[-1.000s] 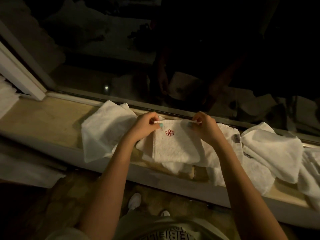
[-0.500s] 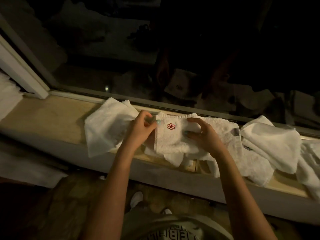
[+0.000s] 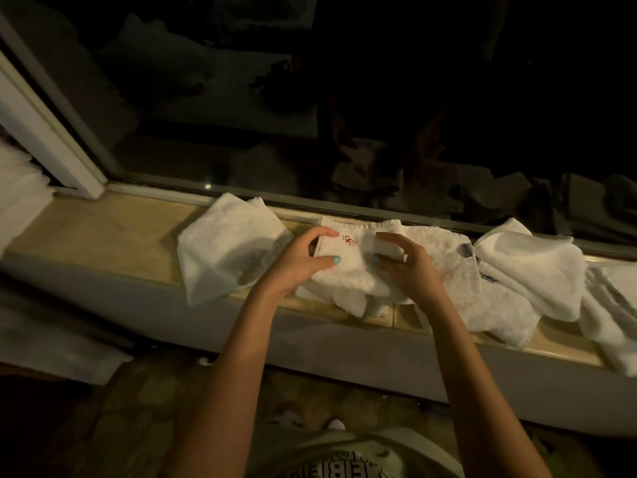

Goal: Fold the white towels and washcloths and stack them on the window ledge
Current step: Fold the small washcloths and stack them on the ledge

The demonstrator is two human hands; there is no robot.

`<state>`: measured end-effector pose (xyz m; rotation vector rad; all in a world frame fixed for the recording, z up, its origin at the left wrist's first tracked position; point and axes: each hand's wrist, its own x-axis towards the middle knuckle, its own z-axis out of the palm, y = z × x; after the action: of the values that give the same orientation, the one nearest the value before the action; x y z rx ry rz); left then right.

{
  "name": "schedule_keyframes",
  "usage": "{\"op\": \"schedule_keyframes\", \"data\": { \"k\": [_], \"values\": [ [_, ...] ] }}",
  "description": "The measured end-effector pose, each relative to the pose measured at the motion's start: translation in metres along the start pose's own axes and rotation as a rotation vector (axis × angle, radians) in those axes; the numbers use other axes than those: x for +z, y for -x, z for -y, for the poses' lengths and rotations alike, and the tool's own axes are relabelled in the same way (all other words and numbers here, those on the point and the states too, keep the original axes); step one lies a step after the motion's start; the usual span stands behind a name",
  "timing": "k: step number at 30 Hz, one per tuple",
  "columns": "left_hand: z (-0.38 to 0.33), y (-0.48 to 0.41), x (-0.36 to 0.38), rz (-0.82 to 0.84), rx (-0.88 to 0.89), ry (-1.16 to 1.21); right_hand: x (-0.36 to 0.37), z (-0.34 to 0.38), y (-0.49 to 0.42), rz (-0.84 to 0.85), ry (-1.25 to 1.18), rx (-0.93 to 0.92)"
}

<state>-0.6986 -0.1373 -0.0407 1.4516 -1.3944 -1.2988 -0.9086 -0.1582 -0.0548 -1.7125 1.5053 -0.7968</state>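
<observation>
A small white washcloth point(image 3: 351, 267) with a red embroidered flower lies folded on the window ledge point(image 3: 113, 236), on top of other white cloths. My left hand point(image 3: 303, 260) grips its left edge between thumb and curled fingers. My right hand point(image 3: 406, 263) pinches its right edge the same way. A folded white towel point(image 3: 227, 250) lies just left of my hands. To the right spreads a rumpled white towel point(image 3: 482, 288) with a dark tag, and beyond it a loosely folded towel point(image 3: 531, 270).
Dark window glass point(image 3: 344, 98) runs along the back of the ledge and mirrors the cloths. A white frame post point(image 3: 44, 132) stands at far left beside more white fabric point(image 3: 17, 191). Further white cloth point(image 3: 617, 305) hangs off the ledge at far right.
The washcloth hung upright from its top edge between my hands; it has come down onto the pile, folded shorter, and my hands now hold its two sides.
</observation>
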Motion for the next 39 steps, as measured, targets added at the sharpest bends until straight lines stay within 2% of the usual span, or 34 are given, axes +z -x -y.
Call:
{"op": "schedule_keyframes", "data": {
  "k": [2,4,11,15,19,21,23,26,30,34,39],
  "values": [
    [-0.007,-0.003,-0.005,-0.026,0.055,0.038,-0.008,0.009,0.0,0.008,-0.175,0.03],
    [-0.019,-0.011,-0.007,-0.032,0.103,0.072,-0.019,0.021,-0.001,-0.06,-0.266,0.013],
    [-0.052,-0.038,0.025,0.042,0.193,0.161,-0.06,0.032,-0.008,-0.29,-0.152,0.001],
    [-0.045,-0.046,0.044,-0.006,0.09,0.284,-0.078,0.024,0.0,-0.336,-0.218,0.035],
    [-0.02,-0.054,0.058,0.036,-0.088,0.075,-0.086,-0.003,0.004,-0.243,-0.1,0.107],
    [-0.008,-0.056,0.065,-0.016,-0.138,-0.023,-0.087,-0.018,0.007,-0.215,-0.059,0.153],
    [-0.003,-0.054,0.067,-0.094,-0.107,-0.135,-0.089,-0.028,0.008,-0.227,-0.078,0.206],
    [-0.004,-0.053,0.068,-0.065,-0.036,-0.254,-0.096,-0.033,0.01,-0.264,-0.11,0.222],
    [-0.006,-0.064,0.078,-0.149,-0.091,-0.254,-0.114,-0.042,0.014,-0.385,-0.099,0.183],
    [-0.017,-0.076,0.09,-0.218,-0.115,-0.397,-0.121,-0.055,0.02,-0.371,-0.086,0.162],
    [-0.024,-0.084,0.097,-0.248,-0.147,-0.433,-0.122,-0.058,0.028,-0.457,-0.226,0.165]
  ]
}}
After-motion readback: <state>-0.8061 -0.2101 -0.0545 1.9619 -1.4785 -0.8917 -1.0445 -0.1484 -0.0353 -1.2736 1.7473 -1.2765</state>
